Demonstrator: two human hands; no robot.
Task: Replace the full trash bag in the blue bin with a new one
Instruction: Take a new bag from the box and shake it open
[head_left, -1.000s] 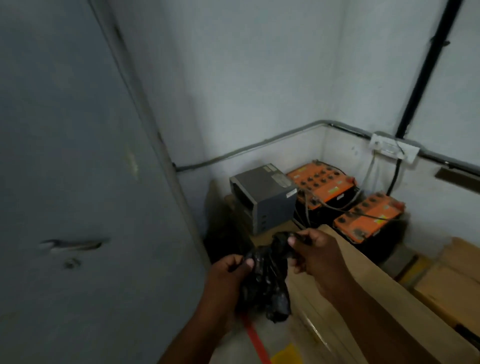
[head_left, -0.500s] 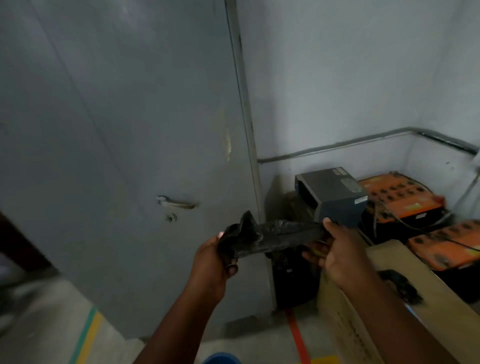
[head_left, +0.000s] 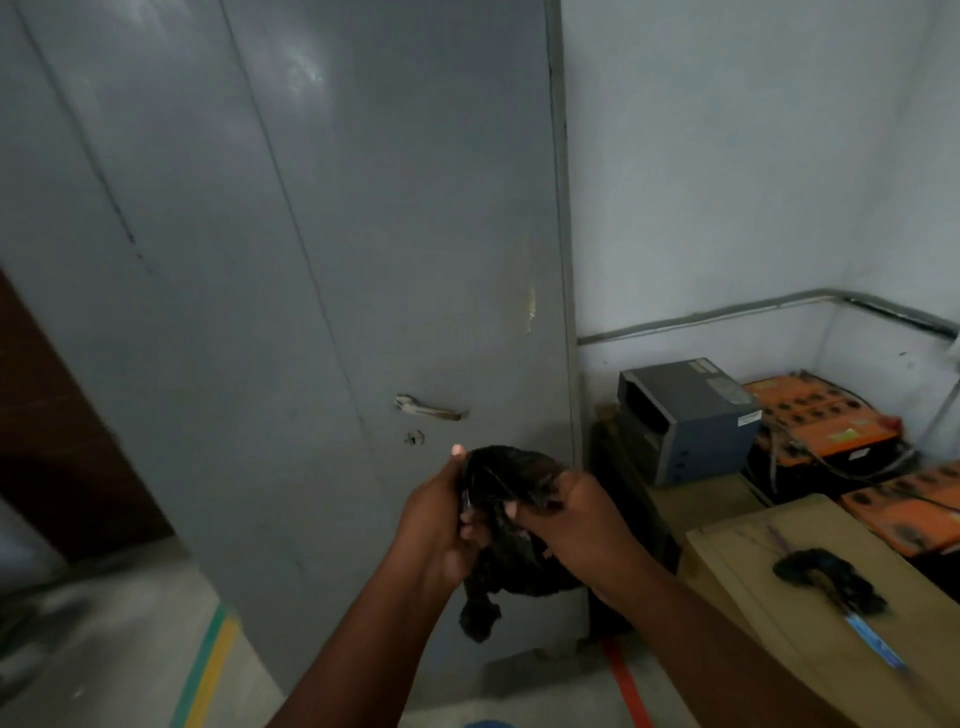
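Observation:
A crumpled black trash bag (head_left: 501, 483) is bunched between both hands in front of a grey door. My left hand (head_left: 439, 525) grips its left side, thumb up. My right hand (head_left: 576, 519) pinches its right side, knuckles toward me. A loose tail of the bag (head_left: 480, 616) hangs below the hands. A sliver of the blue bin's rim (head_left: 485, 723) shows at the bottom edge; the rest of it is out of view.
The grey metal door (head_left: 311, 312) with a lever handle (head_left: 428, 409) stands open at centre. A cardboard box (head_left: 810, 613) at right carries a second black bag wad (head_left: 826, 574). A grey unit (head_left: 685, 415) and orange batteries (head_left: 815, 415) fill the corner.
The view has swung left from the corner to the door. The bag, stretched out between my hands half a second ago, is now gathered into a bunch with the hands close together.

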